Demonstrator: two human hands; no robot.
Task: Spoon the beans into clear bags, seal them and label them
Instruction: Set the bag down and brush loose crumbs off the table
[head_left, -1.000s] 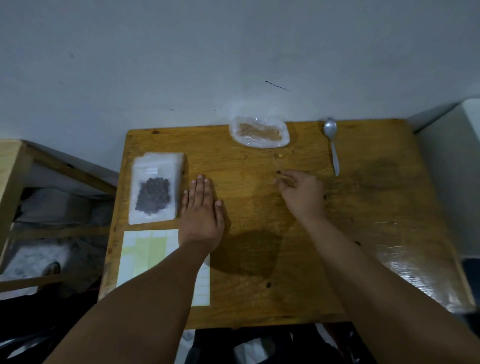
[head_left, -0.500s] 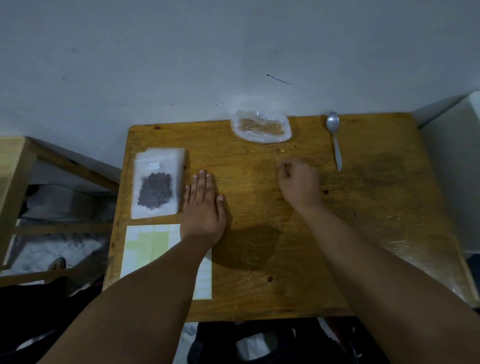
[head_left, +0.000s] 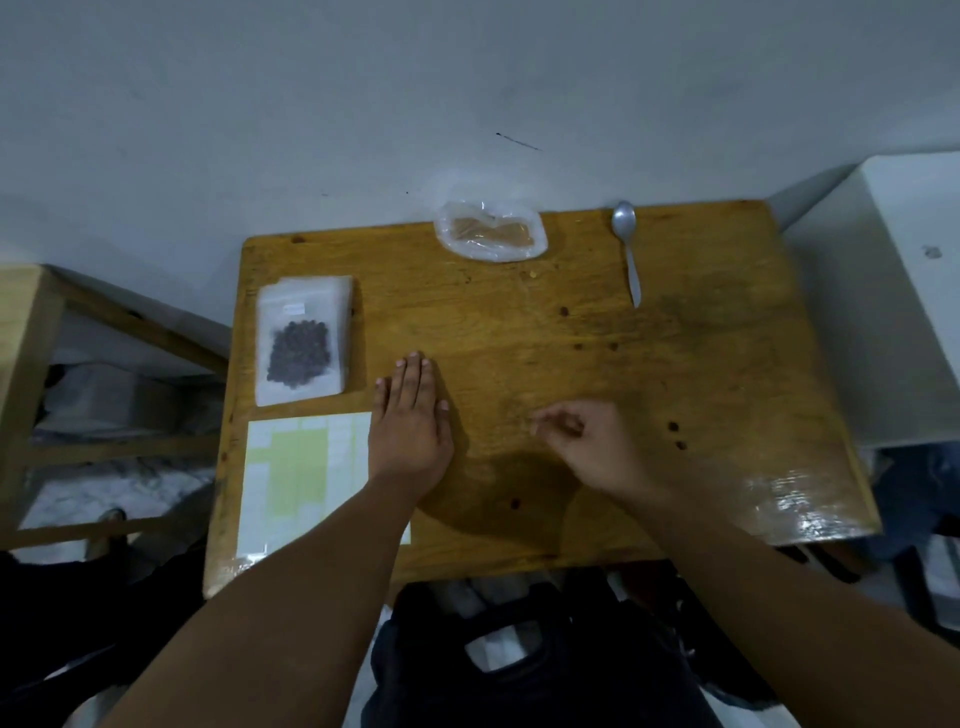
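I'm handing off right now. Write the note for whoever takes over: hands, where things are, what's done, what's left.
Left hand: flat on the table, palm down, holding nothing.
Right hand: fingers loosely curled; whether its grip pinches anything is too small to tell.
Filled bag of dark beans: far left, on a stack of clear bags, small label on it.
Label sheet: near left, partly under the left forearm.
Bag of tan contents: far edge, centre.
Spoon: far right, untouched.
Done: one bag filled. Left: further bags.
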